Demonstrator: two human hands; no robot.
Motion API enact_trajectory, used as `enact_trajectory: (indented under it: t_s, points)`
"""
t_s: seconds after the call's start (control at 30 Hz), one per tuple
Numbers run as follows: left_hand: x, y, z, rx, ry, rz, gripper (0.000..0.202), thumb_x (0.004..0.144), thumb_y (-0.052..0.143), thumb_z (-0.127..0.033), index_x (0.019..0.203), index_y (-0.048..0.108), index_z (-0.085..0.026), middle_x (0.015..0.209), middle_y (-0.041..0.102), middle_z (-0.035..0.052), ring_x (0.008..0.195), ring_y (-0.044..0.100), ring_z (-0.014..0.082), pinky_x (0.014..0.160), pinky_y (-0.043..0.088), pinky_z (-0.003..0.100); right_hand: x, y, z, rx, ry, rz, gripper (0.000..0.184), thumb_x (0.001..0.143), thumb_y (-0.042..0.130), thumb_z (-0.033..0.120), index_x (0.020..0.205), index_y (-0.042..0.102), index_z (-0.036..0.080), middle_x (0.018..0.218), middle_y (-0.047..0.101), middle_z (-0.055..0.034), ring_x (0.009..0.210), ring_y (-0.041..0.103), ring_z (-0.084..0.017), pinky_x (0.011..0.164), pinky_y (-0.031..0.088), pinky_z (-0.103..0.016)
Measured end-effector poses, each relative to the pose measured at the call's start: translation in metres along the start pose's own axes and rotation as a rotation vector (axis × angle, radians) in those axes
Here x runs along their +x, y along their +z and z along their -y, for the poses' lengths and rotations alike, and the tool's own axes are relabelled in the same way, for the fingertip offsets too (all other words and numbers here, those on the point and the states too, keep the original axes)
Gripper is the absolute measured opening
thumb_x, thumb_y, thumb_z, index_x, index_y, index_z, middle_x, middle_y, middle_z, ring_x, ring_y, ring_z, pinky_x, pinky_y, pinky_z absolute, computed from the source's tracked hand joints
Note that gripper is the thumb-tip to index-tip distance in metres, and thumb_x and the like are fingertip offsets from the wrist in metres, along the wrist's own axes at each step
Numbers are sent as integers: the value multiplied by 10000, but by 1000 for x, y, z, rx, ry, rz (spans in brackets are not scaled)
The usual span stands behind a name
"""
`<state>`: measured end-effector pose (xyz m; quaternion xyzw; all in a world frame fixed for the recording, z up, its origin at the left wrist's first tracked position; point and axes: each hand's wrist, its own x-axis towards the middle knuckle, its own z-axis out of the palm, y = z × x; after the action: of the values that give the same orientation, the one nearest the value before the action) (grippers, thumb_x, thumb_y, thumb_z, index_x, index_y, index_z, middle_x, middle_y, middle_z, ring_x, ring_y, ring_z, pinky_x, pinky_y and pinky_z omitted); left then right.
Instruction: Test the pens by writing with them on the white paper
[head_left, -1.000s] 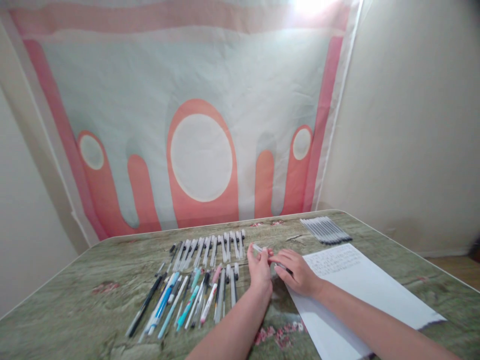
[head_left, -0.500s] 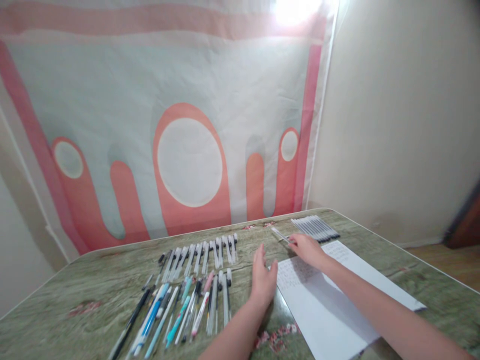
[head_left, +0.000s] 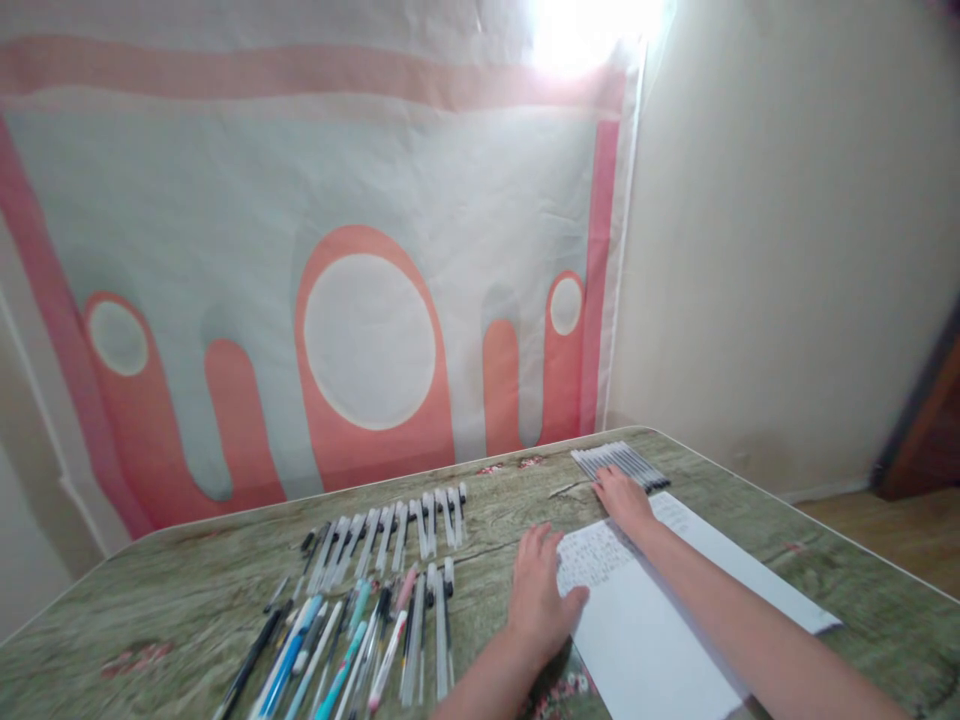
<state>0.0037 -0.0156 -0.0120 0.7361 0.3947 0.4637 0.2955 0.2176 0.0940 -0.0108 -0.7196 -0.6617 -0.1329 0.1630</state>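
Observation:
My right hand (head_left: 621, 500) reaches to the near end of a tidy row of clear pens with black tips (head_left: 619, 464) at the far right of the table; its fingers touch the row, and whether they hold a pen is hidden. My left hand (head_left: 538, 598) lies flat, fingers spread, on the table at the left edge of a white sheet of paper (head_left: 660, 620) with small writing at its top. To the left lie a row of white capped pens (head_left: 390, 525) and a nearer bunch of mixed coloured pens (head_left: 352, 640).
The table (head_left: 172, 610) has a green, wood-patterned cover with small pink flowers. A pink and pale blue cloth (head_left: 360, 260) hangs on the wall behind it. A plain wall and a strip of wooden floor (head_left: 900, 530) lie to the right.
My right hand carried a clear pen from beside my left hand to the pen row at the far right. My left hand let go and settled flat by the paper. The view turned right.

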Motion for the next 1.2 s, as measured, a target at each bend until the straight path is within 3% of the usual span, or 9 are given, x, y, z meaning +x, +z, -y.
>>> enact_trajectory:
  t_s: [0.27, 0.67, 1.2]
  points:
    - [0, 1, 5, 83, -14, 31, 565, 571, 629, -150, 1120, 521, -231, 1276, 410, 94, 1244, 237, 288, 1045, 144, 437, 0, 5, -3, -41, -45, -94, 128, 821, 488, 268, 829, 585, 184, 893, 549, -74, 860, 540, -202, 619, 381, -269]
    - [4, -3, -9, 274, -70, 137, 533, 571, 602, -165, 1092, 492, -178, 1248, 404, 97, 1222, 255, 264, 1035, 191, 419, 1, 8, -4, -9, 40, -89, 132, 819, 466, 266, 823, 562, 176, 852, 556, -71, 850, 529, -194, 662, 354, -266]
    - [1, -2, -6, 267, 41, 96, 523, 572, 634, -140, 1065, 479, -216, 1137, 451, 66, 1137, 316, 242, 1012, 219, 417, 0, 14, -10, 18, 60, -124, 201, 841, 418, 313, 875, 574, 192, 857, 565, -74, 809, 539, -195, 600, 349, -274]
